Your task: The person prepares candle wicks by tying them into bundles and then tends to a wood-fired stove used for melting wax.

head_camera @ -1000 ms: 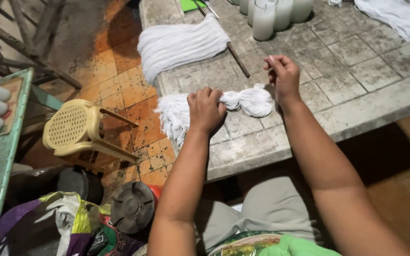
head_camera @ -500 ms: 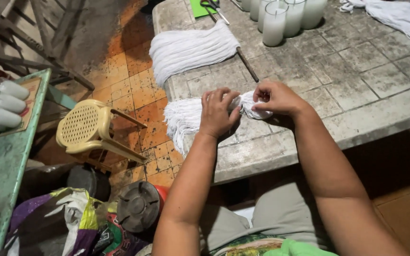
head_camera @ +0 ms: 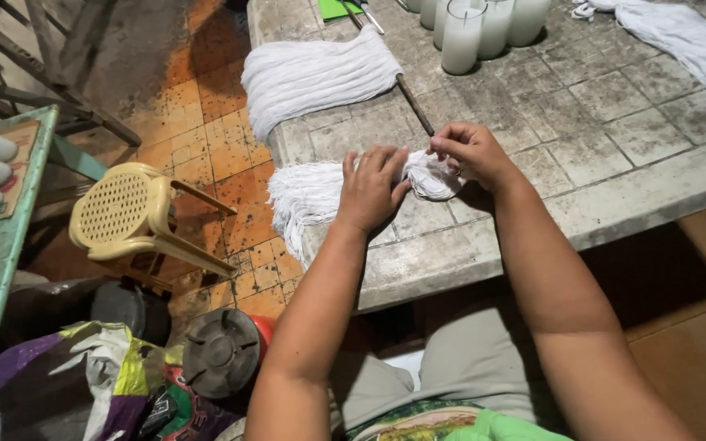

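At the bottom of the frame, the person's lap and both forearms filled the view, the elbows cut off by the lower edge. The left hand [head_camera: 373,189] lay palm down, fingers spread, pressing on the bundle of white strings [head_camera: 320,194] at the middle of the frame; whether its fingers closed around any strands could not be told. The right hand [head_camera: 469,153] pinched the knotted end of the bundle between thumb and fingertips. The bundle's loose ends hung over the left edge of the tiled table [head_camera: 614,139]. Farther up, a second white bundle [head_camera: 312,75] lay flat with a thin dark stick [head_camera: 415,105] beside it. At the top edge stood glass candle jars [head_camera: 461,37] filled with white wax, their tops cropped.
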